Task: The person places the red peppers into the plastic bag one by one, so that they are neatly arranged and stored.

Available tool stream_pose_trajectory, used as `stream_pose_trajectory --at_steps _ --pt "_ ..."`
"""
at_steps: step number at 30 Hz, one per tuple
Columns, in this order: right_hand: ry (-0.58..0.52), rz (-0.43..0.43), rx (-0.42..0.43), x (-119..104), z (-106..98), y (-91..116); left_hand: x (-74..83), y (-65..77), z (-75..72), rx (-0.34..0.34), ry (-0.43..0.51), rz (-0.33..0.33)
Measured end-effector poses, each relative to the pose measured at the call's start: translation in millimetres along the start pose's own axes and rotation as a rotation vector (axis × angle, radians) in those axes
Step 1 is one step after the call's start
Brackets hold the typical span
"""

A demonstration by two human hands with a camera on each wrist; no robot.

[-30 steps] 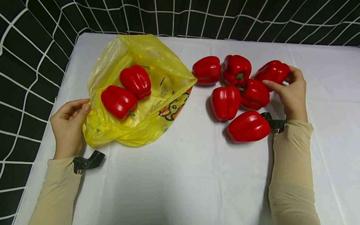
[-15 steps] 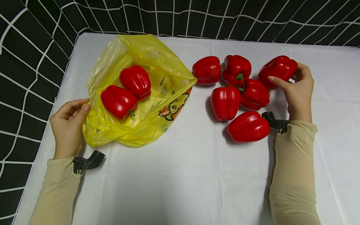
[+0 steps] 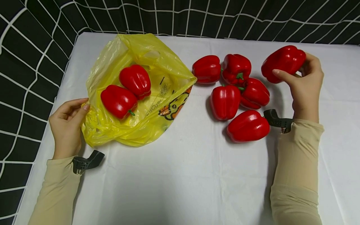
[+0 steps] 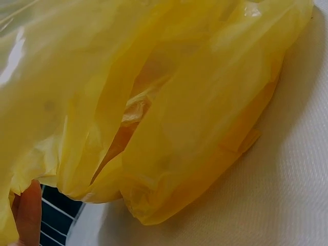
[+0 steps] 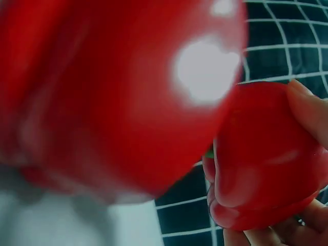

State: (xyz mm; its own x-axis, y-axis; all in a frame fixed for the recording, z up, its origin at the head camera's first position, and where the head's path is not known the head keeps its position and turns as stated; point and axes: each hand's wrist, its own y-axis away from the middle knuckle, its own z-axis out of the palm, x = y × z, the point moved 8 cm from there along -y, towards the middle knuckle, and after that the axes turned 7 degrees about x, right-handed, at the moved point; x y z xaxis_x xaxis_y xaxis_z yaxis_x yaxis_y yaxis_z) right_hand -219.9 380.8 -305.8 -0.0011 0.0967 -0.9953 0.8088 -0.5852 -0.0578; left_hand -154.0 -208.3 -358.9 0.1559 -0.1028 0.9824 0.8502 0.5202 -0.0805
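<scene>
At the far right of the head view, my right hand (image 3: 307,86) grips a red bell pepper (image 3: 284,63) between thumb and fingers, raised above the table. The right wrist view shows that same bell pepper (image 5: 271,159) with the thumb over its top and fingertips beneath. On the other side, my left hand (image 3: 68,128) pinches the edge of a yellow plastic bag (image 3: 98,131). Inside the bag lie two red bell peppers (image 3: 119,101), its mouth spread wide. Yellow film (image 4: 195,118) fills most of the left wrist view, with a finger at the lower left.
Several more red bell peppers (image 3: 226,103) sit grouped on the white-covered table (image 3: 174,187), between bag and right hand. One pepper (image 3: 248,126) lies nearest the right wrist camera. Dark cloth with a white grid (image 3: 197,18) stands along the back and left edges.
My right hand has lifted its bell pepper away from the group, up and to the right. My left hand and the bag have stayed nearly still.
</scene>
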Motion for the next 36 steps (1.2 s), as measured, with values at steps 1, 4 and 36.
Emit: stream_pose_trajectory --at_steps 1,4,36 --pt "-0.004 -0.007 -0.002 -2.9 0.7 1.0 0.2 0.0 0.0 0.001 0.001 0.002" --pt "-0.008 -0.021 -0.002 -11.3 2.7 4.6 0.8 0.2 0.3 0.002 0.006 0.007" --pt "-0.162 -0.285 -0.104 -93.5 38.7 66.8 0.9 0.9 -0.1 -0.006 0.006 -0.003"
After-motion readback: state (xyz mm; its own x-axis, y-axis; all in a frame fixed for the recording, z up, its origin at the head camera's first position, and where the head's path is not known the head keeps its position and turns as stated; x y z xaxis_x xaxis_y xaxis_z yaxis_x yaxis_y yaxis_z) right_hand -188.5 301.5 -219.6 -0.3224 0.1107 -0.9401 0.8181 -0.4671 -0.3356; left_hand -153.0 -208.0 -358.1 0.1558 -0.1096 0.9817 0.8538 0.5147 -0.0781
